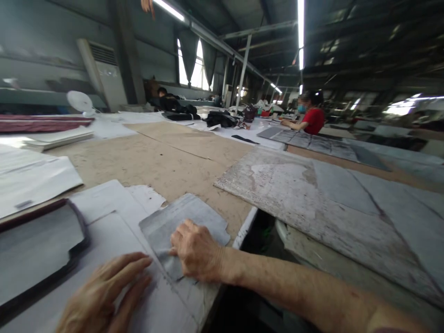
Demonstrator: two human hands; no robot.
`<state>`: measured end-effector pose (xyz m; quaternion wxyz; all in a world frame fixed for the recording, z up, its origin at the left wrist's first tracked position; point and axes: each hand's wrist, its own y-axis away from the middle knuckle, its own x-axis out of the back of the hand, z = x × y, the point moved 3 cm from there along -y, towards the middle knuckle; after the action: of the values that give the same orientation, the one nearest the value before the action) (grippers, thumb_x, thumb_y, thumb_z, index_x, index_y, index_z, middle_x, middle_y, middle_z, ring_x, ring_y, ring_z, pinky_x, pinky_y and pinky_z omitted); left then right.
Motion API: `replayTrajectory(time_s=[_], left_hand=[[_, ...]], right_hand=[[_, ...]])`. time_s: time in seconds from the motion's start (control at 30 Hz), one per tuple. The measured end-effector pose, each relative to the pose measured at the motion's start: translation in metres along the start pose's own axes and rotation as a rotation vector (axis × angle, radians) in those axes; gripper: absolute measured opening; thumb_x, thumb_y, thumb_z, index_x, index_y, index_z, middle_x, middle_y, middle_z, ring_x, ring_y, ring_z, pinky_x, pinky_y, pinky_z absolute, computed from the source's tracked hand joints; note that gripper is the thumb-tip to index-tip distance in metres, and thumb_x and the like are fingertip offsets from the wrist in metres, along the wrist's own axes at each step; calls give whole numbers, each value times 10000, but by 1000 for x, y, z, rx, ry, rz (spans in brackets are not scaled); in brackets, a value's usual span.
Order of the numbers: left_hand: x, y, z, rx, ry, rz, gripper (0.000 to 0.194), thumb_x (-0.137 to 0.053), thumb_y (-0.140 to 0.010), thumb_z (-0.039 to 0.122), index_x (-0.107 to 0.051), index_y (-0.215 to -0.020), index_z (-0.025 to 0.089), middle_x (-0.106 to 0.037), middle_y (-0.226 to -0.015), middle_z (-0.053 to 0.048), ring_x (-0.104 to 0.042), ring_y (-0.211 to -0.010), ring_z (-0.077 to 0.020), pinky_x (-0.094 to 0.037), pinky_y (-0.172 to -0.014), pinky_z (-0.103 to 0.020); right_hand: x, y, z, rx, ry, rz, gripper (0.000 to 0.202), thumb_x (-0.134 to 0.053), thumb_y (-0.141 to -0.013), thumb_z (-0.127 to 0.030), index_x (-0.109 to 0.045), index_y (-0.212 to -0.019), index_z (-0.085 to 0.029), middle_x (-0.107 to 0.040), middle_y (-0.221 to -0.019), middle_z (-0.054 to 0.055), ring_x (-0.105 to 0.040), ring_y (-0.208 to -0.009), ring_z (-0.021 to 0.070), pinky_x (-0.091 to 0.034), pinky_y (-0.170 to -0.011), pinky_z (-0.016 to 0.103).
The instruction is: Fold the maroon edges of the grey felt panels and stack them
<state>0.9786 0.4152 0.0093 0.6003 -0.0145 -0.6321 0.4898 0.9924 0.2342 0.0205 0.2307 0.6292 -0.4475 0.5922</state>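
My right hand [199, 252] is curled closed on top of a grey sheet [187, 210] with a notched right edge. Whatever lies under its fingers is hidden, and the sheet wrinkles a little below the thumb. To the left, my left hand [107, 296] has its fingers stretched out and slightly bent over white paper [156, 305], apart from the grey sheet. A grey panel with a dark border [41, 249] lies further left on the white paper.
Brown board [166, 162] covers the table, with a stack of white sheets [65, 138] at left. On the right, past a dark gap [260, 240], is a stained board [277, 185] bearing grey pieces. A person in red [314, 120] works farther back.
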Motion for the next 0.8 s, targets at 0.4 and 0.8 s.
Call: replayTrajectory(time_s=[0.4, 0.8], left_hand=[[-2, -22, 21, 87, 94, -124, 282, -390, -879, 167, -497, -1139, 187, -549, -1147, -81, -550, -940, -207, -481, -806, -361], [-13, -31, 22, 208, -29, -264, 198, -407, -857, 216, -480, -1038, 181, -553, -1055, -75, -500, -862, -230, -468, -737, -397]], right_hand=[[13, -5, 15, -180, -345, 73, 189, -387, -832, -187, -414, -645, -198, -523, -654, 5, -494, -646, 137, -352, -604, 251], [23, -11, 23, -314, -636, 28, 219, -437, -796, -273, -413, -592, -195, -468, -580, -21, -429, -553, 114, -336, -506, 236]])
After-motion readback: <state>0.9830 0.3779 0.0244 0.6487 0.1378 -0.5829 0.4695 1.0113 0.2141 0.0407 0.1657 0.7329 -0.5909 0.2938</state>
